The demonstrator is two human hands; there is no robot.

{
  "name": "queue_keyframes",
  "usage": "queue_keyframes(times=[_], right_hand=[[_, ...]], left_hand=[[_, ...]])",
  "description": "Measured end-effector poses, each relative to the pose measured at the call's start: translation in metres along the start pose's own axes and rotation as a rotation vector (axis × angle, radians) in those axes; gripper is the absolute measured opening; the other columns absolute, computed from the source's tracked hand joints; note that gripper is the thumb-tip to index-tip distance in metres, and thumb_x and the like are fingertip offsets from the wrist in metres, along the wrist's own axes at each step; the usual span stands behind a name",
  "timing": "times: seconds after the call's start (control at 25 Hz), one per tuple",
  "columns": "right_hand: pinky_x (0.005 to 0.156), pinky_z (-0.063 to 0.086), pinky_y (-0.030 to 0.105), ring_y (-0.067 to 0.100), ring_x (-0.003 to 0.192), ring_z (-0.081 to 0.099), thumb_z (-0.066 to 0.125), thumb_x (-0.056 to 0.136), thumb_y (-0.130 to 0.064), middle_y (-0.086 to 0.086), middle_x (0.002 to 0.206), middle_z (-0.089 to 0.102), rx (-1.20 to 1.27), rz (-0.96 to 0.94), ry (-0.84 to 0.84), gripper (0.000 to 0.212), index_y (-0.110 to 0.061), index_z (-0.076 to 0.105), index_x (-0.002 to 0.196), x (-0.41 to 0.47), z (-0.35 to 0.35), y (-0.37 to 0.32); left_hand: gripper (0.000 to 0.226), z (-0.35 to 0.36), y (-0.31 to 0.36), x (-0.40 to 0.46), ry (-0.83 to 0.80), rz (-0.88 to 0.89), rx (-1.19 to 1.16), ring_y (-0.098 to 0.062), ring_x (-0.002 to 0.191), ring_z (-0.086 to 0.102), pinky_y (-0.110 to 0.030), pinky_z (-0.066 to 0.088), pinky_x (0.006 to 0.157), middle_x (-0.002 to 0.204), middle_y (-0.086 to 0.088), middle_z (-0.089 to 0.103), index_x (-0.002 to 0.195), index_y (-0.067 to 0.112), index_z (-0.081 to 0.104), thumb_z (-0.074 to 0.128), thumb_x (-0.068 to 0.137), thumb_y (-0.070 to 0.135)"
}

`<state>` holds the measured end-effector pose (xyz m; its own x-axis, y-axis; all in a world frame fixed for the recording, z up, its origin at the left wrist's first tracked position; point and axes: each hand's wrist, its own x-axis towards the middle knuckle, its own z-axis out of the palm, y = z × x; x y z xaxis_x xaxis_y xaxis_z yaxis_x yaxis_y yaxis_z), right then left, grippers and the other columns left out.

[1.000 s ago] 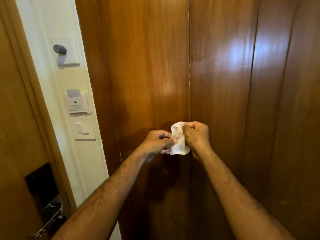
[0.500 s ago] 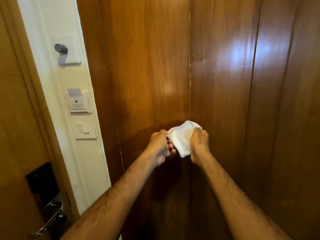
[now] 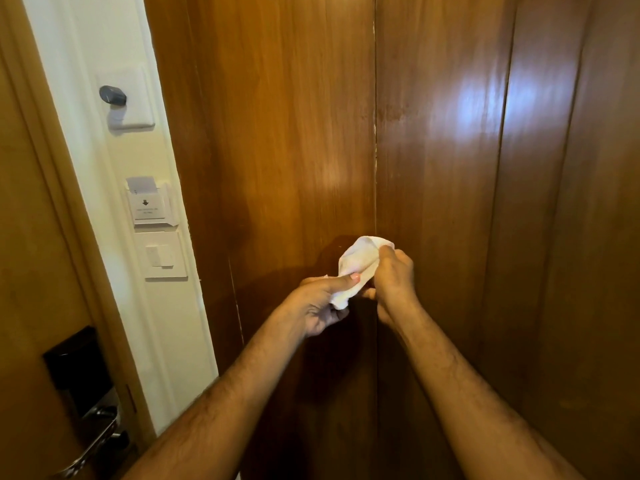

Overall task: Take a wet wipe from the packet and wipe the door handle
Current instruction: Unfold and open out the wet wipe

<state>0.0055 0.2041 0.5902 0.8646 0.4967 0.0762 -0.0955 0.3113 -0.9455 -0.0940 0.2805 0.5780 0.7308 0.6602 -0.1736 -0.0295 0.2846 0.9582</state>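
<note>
The wet wipe [image 3: 356,268] is white, bunched and crumpled, held up in front of the wooden panelling [image 3: 277,133] between both hands, near the middle of the view and a little below it. There is one wipe; no packet shows.

The panelling is the largest thing here: glossy brown wood with vertical seams, filling the centre and right, with pale glare patches on the right-hand boards. At the far left stands a lighter wooden door [image 3: 31,271] in its frame, and between it and the panelling runs a narrow strip of cream wall [image 3: 104,39].

Two bare forearms reach up from the bottom edge. The left hand [image 3: 318,303] is closed on the lower part of the wipe, thumb pressed on top of the cloth and fingers curled beneath. The right hand [image 3: 391,275] pinches the upper edge of the wipe with its fingertips, knuckles toward the camera.

On the door, low at the left, is one dark lock plate [image 3: 74,365] with one metal door handle [image 3: 90,448] below it, well apart from the wipe and the hands.

Three white fittings sit in a column on the wall strip: a plate with a dark knob [image 3: 112,94] at the top, a key card holder [image 3: 149,205] marked with a black down arrow and a line of print too small to read, with a card standing in its slot, and a flat light switch [image 3: 160,255] just beneath it.
</note>
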Motion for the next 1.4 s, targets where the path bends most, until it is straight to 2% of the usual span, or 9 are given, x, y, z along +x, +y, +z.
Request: queue_keyframes(times=[0.12, 0.24, 0.4, 0.6, 0.72, 0.84, 1.04, 1.24, 1.4], right_hand=[[0.052, 0.055, 0.032, 0.021, 0.079, 0.064, 0.033, 0.100, -0.024, 0.007, 0.098, 0.064, 0.134, 0.078, 0.127, 0.031, -0.011, 0.052, 0.120, 0.003, -0.002, 0.001], [0.072, 0.053, 0.037, 0.026, 0.093, 0.065, 0.032, 0.100, -0.027, 0.011, 0.109, 0.064, 0.218, 0.161, 0.239, 0.038, -0.007, 0.051, 0.127, 0.008, 0.000, 0.002], [0.094, 0.050, 0.043, 0.033, 0.114, 0.059, 0.030, 0.101, -0.033, 0.017, 0.129, 0.058, 0.157, 0.149, 0.393, 0.045, -0.004, 0.049, 0.131, 0.018, -0.018, -0.008], [0.089, 0.055, 0.042, 0.027, 0.099, 0.064, 0.035, 0.101, -0.033, 0.012, 0.112, 0.065, -0.069, 0.025, 0.249, 0.039, -0.008, 0.055, 0.122, 0.022, -0.022, -0.012], [0.079, 0.058, 0.039, 0.025, 0.092, 0.065, 0.034, 0.103, -0.035, 0.011, 0.107, 0.065, -0.110, -0.078, 0.128, 0.033, -0.013, 0.055, 0.115, 0.008, 0.000, -0.005], [0.077, 0.060, 0.048, 0.029, 0.090, 0.067, 0.032, 0.103, -0.039, 0.011, 0.100, 0.064, -0.094, -0.073, 0.026, 0.028, -0.019, 0.052, 0.100, 0.000, 0.007, 0.004], [0.064, 0.061, 0.038, 0.026, 0.081, 0.069, 0.037, 0.103, -0.038, 0.010, 0.093, 0.068, 0.054, 0.039, 0.024, 0.030, -0.016, 0.056, 0.101, 0.007, -0.008, 0.001], [0.079, 0.059, 0.044, 0.025, 0.087, 0.065, 0.044, 0.101, -0.034, 0.010, 0.097, 0.067, -0.152, -0.072, 0.304, 0.025, -0.014, 0.057, 0.096, 0.013, -0.020, 0.011], [0.072, 0.055, 0.036, 0.018, 0.075, 0.063, 0.042, 0.101, -0.031, -0.001, 0.078, 0.063, -0.147, -0.014, 0.125, 0.032, -0.023, 0.058, 0.074, 0.004, -0.020, 0.018]], left_hand=[[0.026, -0.006, -0.003, 0.002, 0.044, 0.083, -0.126, -0.020, 0.080, 0.071, -0.024, 0.056, 0.050, 0.098, -0.012, 0.075, 0.107, 0.007, 0.065, 0.079, 0.086, -0.001], [0.021, -0.010, -0.007, 0.008, 0.056, 0.183, -0.281, -0.028, 0.087, 0.073, -0.032, 0.063, 0.056, 0.103, -0.017, 0.073, 0.097, 0.009, 0.058, 0.065, 0.093, -0.010], [0.033, -0.035, -0.006, 0.012, 0.232, 0.256, -0.500, -0.015, 0.058, 0.065, -0.032, 0.061, 0.049, 0.074, -0.011, 0.057, 0.085, 0.010, 0.050, 0.043, 0.096, -0.021], [0.005, -0.046, -0.012, 0.008, 0.106, 0.186, -0.178, -0.018, 0.070, 0.071, -0.032, 0.062, 0.055, 0.096, -0.013, 0.069, 0.106, 0.011, 0.063, 0.060, 0.103, 0.009], [0.039, -0.020, -0.014, 0.003, -0.120, 0.121, 0.082, -0.020, 0.081, 0.075, -0.034, 0.063, 0.068, 0.103, -0.012, 0.075, 0.123, 0.008, 0.066, 0.070, 0.096, 0.036], [0.037, -0.014, -0.015, 0.001, -0.212, 0.057, -0.091, -0.026, 0.091, 0.077, -0.039, 0.066, 0.080, 0.110, -0.016, 0.076, 0.128, -0.001, 0.066, 0.071, 0.095, 0.016], [0.019, -0.031, -0.016, -0.001, -0.165, 0.080, -0.065, -0.004, 0.043, 0.050, -0.020, 0.050, 0.042, 0.072, -0.007, 0.061, 0.113, -0.001, 0.067, 0.069, 0.095, 0.007], [0.036, -0.032, -0.005, 0.000, 0.052, 0.325, -0.277, -0.023, 0.089, 0.073, -0.045, 0.054, 0.093, 0.079, -0.007, 0.071, 0.082, 0.013, 0.056, 0.042, 0.112, 0.027], [0.010, -0.040, -0.006, -0.003, -0.016, 0.283, 0.027, -0.023, 0.105, 0.074, -0.040, 0.062, 0.086, 0.121, -0.013, 0.071, 0.109, 0.020, 0.058, 0.053, 0.108, 0.028]])
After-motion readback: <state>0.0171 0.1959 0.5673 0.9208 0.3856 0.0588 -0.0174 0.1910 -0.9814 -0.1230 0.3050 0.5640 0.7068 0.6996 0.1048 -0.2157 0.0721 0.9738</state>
